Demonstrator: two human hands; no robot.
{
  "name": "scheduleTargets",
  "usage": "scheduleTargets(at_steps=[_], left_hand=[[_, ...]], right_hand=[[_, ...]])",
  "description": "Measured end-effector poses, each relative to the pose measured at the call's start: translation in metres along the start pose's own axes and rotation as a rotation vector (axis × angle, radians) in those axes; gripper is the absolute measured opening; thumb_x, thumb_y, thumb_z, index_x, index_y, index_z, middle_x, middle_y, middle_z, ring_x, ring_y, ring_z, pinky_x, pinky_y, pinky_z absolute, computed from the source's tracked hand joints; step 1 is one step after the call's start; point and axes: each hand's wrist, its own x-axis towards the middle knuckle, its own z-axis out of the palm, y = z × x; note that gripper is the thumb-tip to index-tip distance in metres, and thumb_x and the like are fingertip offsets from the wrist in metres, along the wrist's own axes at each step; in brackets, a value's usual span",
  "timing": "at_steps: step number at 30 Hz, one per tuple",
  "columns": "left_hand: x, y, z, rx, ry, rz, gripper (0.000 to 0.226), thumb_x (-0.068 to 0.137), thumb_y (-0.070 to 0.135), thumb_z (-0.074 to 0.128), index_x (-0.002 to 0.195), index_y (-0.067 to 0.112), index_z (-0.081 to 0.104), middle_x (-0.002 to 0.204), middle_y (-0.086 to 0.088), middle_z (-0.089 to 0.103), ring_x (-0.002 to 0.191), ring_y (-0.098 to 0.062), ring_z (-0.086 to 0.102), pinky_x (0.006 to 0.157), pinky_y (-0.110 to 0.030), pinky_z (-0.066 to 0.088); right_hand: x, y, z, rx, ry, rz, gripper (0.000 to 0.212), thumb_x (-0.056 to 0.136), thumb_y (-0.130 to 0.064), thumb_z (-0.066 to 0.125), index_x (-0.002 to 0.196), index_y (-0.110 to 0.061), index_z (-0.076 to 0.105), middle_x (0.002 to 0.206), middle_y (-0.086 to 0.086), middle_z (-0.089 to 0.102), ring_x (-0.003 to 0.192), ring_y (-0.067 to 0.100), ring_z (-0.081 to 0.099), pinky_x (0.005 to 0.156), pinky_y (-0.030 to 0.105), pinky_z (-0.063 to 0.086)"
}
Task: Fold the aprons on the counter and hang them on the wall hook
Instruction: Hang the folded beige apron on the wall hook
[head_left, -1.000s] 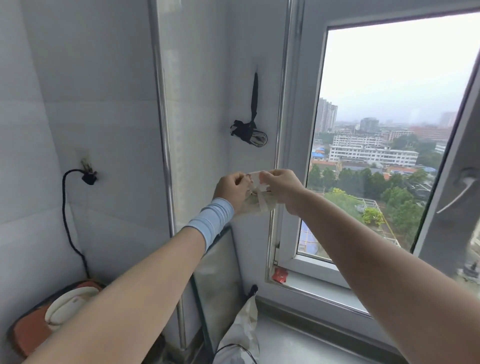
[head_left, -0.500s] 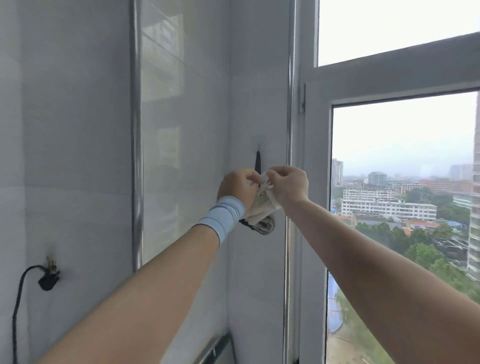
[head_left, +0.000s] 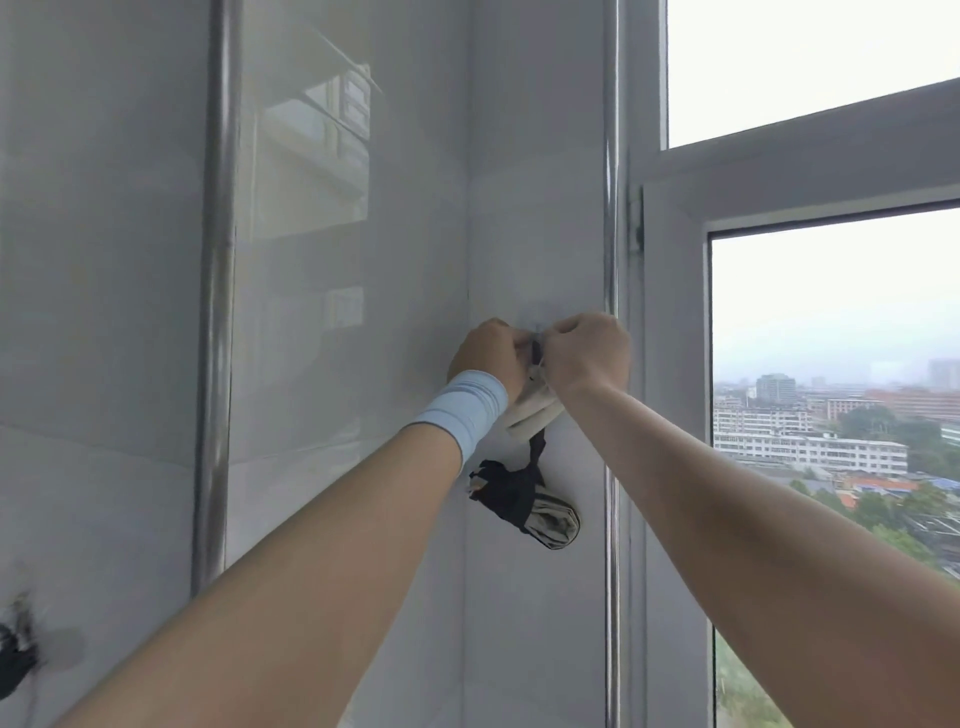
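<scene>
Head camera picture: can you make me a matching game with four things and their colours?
Things:
1. wristband
2. hanging apron bundle
3. held apron
4. pipe

Colours:
A. shiny silver
B. mostly black
C. light blue
D. cream

Pairs: 1-C, 2-B, 3-D, 4-A

Finishes: gloss tile, polished metal, matt cloth.
Wall tiles (head_left: 337, 260): glazed, smooth, mirror-like reflections. Left strip (head_left: 215, 312) and right strip (head_left: 612, 156): polished metal, chrome look. Window frame (head_left: 779, 171): white, smooth, low sheen; plastic or painted, can't tell. Cream apron (head_left: 535, 410): matt woven cloth, creased. Black cloth bundle (head_left: 511, 488): matt, crumpled, with a paler rolled fabric part. Wristband (head_left: 462, 410): light-blue knit, matt.
</scene>
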Motion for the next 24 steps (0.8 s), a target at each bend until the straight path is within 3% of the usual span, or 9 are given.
scheduleTargets(at_steps=[3,6,10,14,17,21,24], left_hand=[[-0.006,-0.004,0.003,-0.022,-0.026,-0.036,0.023,0.093,0.023,0.052,0.095,0.021,0.075,0.104,-0.009,0.062,0.092,-0.029,0.061,0.083,-0.038,0.052],[-0.024,-0.012,0.007,-0.122,-0.077,-0.075,0.021,0.093,0.027,0.051,0.097,0.027,0.071,0.096,0.001,0.068,0.088,-0.022,0.064,0.079,-0.029,0.051],[-0.052,-0.027,0.017,-0.290,-0.112,-0.120,0.023,0.092,0.027,0.053,0.115,0.028,0.048,0.102,0.006,0.064,0.091,-0.016,0.062,0.084,-0.032,0.050],[-0.064,-0.041,0.026,-0.191,-0.056,-0.067,0.021,0.094,0.028,0.048,0.104,0.016,0.061,0.107,-0.002,0.060,0.101,-0.019,0.056,0.087,-0.027,0.043],[-0.072,-0.045,0.026,-0.115,-0.105,-0.016,0.034,0.101,0.031,0.039,0.118,0.012,0.062,0.120,-0.009,0.055,0.111,-0.023,0.051,0.098,-0.031,0.039],[-0.083,-0.048,0.021,0.074,-0.348,0.011,0.050,0.104,0.032,0.031,0.151,0.016,0.026,0.154,-0.004,0.029,0.138,-0.024,0.033,0.113,-0.033,0.029],[-0.087,-0.045,0.009,0.071,-0.380,-0.047,0.058,0.102,0.038,0.034,0.154,0.017,0.018,0.160,-0.001,0.020,0.145,-0.024,0.022,0.118,-0.036,0.021]], right_hand=[[-0.004,0.001,0.001,-0.046,-0.039,0.002,0.023,0.075,-0.007,0.053,0.060,-0.012,0.069,0.052,0.001,0.055,0.045,0.017,0.050,0.037,0.016,0.025],[-0.019,0.010,-0.002,-0.065,-0.109,-0.030,0.025,0.082,-0.015,0.058,0.060,-0.012,0.068,0.056,0.003,0.060,0.052,0.019,0.054,0.041,0.022,0.029],[-0.049,0.032,-0.013,0.051,-0.172,-0.084,0.017,0.093,-0.028,0.059,0.096,-0.012,0.067,0.091,-0.002,0.066,0.085,0.018,0.058,0.070,0.026,0.039],[-0.070,0.049,-0.018,-0.109,-0.159,-0.258,0.027,0.097,-0.036,0.050,0.107,-0.019,0.068,0.112,-0.001,0.061,0.103,0.020,0.054,0.078,0.028,0.039],[-0.074,0.057,-0.021,-0.322,-0.160,-0.351,0.036,0.099,-0.043,0.043,0.115,-0.022,0.067,0.120,-0.002,0.056,0.116,0.024,0.047,0.087,0.035,0.043],[-0.079,0.056,-0.028,-0.497,-0.268,-0.401,0.036,0.101,-0.039,0.038,0.120,-0.018,0.061,0.125,0.002,0.049,0.119,0.027,0.044,0.094,0.038,0.041],[-0.085,0.046,-0.036,-0.494,-0.296,-0.386,0.036,0.099,-0.040,0.040,0.126,-0.020,0.051,0.132,0.005,0.045,0.122,0.030,0.041,0.098,0.042,0.041]])
